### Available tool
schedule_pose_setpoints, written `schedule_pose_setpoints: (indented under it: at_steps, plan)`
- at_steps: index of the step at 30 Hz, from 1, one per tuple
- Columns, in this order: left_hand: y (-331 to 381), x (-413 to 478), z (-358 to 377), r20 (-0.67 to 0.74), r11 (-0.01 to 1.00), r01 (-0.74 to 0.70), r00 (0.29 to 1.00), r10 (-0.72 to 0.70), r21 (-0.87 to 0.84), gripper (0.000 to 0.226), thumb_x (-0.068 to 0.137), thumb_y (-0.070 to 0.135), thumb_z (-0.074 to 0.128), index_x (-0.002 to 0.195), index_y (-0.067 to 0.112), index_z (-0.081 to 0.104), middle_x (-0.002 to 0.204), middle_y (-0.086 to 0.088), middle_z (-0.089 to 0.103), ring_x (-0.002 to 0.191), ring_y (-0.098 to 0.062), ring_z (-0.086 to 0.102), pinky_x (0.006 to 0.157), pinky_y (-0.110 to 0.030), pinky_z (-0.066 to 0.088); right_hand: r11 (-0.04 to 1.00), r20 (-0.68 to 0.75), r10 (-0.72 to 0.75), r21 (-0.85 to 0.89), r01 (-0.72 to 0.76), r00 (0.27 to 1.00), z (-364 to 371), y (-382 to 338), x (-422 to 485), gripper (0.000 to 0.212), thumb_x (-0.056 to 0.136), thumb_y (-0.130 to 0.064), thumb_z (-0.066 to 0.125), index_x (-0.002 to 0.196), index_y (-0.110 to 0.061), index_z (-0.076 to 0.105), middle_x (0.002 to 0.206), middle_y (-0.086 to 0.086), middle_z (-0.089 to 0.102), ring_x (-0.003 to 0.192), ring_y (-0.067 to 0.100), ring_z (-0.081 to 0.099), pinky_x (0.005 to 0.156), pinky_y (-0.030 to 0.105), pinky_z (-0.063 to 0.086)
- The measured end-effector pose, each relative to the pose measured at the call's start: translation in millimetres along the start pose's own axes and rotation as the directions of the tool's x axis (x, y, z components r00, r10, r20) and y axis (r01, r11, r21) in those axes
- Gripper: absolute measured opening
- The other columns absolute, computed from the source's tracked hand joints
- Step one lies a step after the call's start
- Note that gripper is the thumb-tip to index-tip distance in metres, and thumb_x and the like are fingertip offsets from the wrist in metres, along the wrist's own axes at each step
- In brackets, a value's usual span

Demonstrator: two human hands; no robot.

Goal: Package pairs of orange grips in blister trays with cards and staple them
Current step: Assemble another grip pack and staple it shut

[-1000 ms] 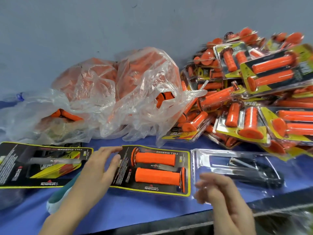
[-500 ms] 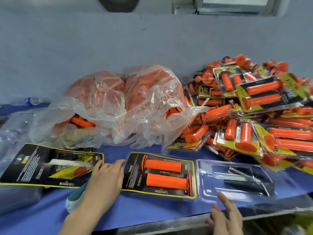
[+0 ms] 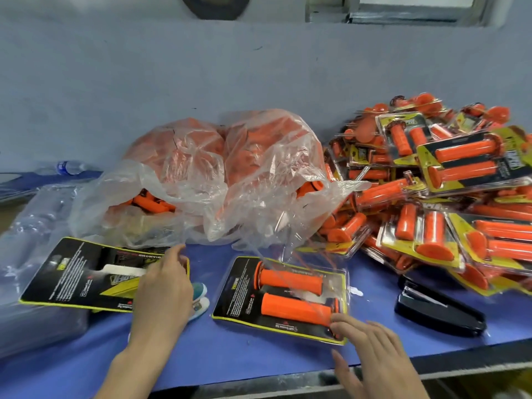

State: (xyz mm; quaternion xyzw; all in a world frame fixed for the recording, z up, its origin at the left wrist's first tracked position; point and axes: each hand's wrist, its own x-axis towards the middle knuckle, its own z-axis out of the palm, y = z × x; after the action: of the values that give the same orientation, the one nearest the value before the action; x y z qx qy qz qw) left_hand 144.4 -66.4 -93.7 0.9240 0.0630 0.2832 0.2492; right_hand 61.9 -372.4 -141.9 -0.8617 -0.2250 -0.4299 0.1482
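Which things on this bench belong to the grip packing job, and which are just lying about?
Job: pack with two orange grips, card stack, bag of loose grips, black stapler, pile of finished packs.
Lying about: water bottle, teal-and-white object.

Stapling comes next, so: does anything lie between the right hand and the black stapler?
Nothing visible does. The right hand touches the filled card at its near right corner; only bare blue table separates it from the stapler to its right.

Pale grey-blue painted wall [image 3: 115,82] filling the back. Metal-framed window [image 3: 417,15] showing top right, glowing pale. Blue-covered workbench [image 3: 230,358] running below.
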Motion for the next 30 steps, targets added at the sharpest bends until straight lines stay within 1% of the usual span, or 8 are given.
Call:
schedule_pose_setpoints:
  at_steps: [4, 7, 13, 17, 23, 25, 28, 30]
  plan:
    - [30.6, -20.2, -1.7, -0.216, 0.908, -0.399, 0.905, 0.367, -0.127, 0.026, 0.099, 0.021, 0.036, 0.117, 0.019, 0.055, 0.112, 0.003, 0.055, 0.1, -0.018, 0.052, 0.092, -0.029, 0.037, 0.987, 0.05, -0.114, -0.112, 0.119, 0.992, -0.7, 17.6, 4.0, 0.026, 0.095, -0.023, 0.041, 0.118, -0.024, 0.053, 0.114, -0.008, 0.07, 0.094, 0.007, 0.062, 0.093, 0.031, 0.042]
    - [46.9, -39.5, 6.7, -0.274, 0.773, -0.626, 0.764, 0.584, -0.098, 0.021, 0.1, 0.025, 0.038, 0.114, 0.019, 0.053, 0.118, -0.001, 0.049, 0.105, -0.024, 0.051, 0.095, -0.033, 0.039, 0.979, 0.006, -0.15, -0.137, 0.15, 0.989, 0.7, 24.1, 9.3, 0.029, 0.082, -0.017, 0.053, 0.11, -0.023, 0.054, 0.113, -0.001, 0.069, 0.093, 0.013, 0.062, 0.091, 0.035, 0.045]
    - [68.0, -51.5, -4.2, -0.54, 0.726, -0.642, 0.713, 0.447, -0.246, 0.016, 0.097, 0.024, 0.041, 0.105, 0.014, 0.049, 0.125, 0.003, 0.04, 0.117, -0.017, 0.043, 0.101, -0.028, 0.033, 0.973, 0.077, -0.183, -0.126, 0.192, 0.98, 1.4, 29.7, 9.0, 0.028, 0.079, -0.016, 0.051, 0.105, -0.027, 0.052, 0.112, -0.002, 0.072, 0.085, 0.017, 0.071, 0.087, 0.036, 0.045]
    - [77.9, -53.8, 9.0, -0.26, 0.586, -0.806, 0.584, 0.769, -0.078, 0.014, 0.095, 0.019, 0.049, 0.106, 0.018, 0.059, 0.12, -0.002, 0.058, 0.115, -0.02, 0.052, 0.105, -0.038, 0.037, 0.966, 0.177, -0.201, -0.129, 0.226, 0.963, 3.6, 28.8, 8.5, 0.036, 0.077, -0.011, 0.048, 0.093, -0.03, 0.073, 0.123, -0.009, 0.067, 0.097, 0.014, 0.07, 0.09, 0.036, 0.044]
    - [61.2, -59.2, 35.3, 0.339, 0.663, -0.749, 0.62, 0.707, -0.011, 0.025, 0.095, 0.049, 0.043, 0.103, 0.033, 0.061, 0.126, 0.006, 0.059, 0.116, -0.015, 0.059, 0.095, -0.028, 0.049, 0.998, 0.199, -0.026, -0.058, 0.039, 0.98, 6.2, 26.6, 5.1, 0.027, 0.069, -0.007, 0.069, 0.087, -0.028, 0.066, 0.124, 0.005, 0.063, 0.097, 0.029, 0.069, 0.076, 0.039, 0.058]
    - [56.5, -59.4, 36.8, 0.367, 0.667, -0.744, 0.61, 0.702, -0.038, 0.024, 0.094, 0.052, 0.045, 0.104, 0.035, 0.058, 0.131, 0.006, 0.056, 0.12, -0.014, 0.055, 0.099, -0.026, 0.04, 0.997, 0.217, -0.005, -0.078, 0.022, 0.976, 6.7, 28.4, 4.5, 0.035, 0.064, -0.007, 0.081, 0.086, -0.025, 0.061, 0.115, 0.004, 0.06, 0.095, 0.032, 0.068, 0.073, 0.036, 0.058]
    - [62.9, -61.6, 41.5, 0.312, 0.626, -0.78, 0.59, 0.745, -0.019, 0.027, 0.085, 0.053, 0.056, 0.101, 0.032, 0.061, 0.129, -0.002, 0.058, 0.114, -0.02, 0.055, 0.099, -0.031, 0.036, 0.992, 0.147, -0.096, -0.064, 0.106, 0.984, 6.5, 30.1, 6.6, 0.009, 0.084, -0.014, 0.062, 0.076, -0.018, 0.064, 0.092, 0.004, 0.063, 0.084, 0.021, 0.065, 0.098, 0.031, 0.047]
    - [75.5, -67.5, 48.0, 0.199, 0.591, -0.807, 0.578, 0.791, -0.003, 0.02, 0.077, 0.041, 0.064, 0.093, 0.028, 0.066, 0.112, -0.003, 0.065, 0.096, -0.023, 0.062, 0.091, -0.035, 0.043, 0.992, 0.124, -0.12, -0.022, 0.124, 0.985, 7.5, 31.7, 7.2, 0.02, 0.09, -0.02, 0.056, 0.073, -0.017, 0.065, 0.083, 0.0, 0.062, 0.08, 0.015, 0.064, 0.101, 0.029, 0.044]
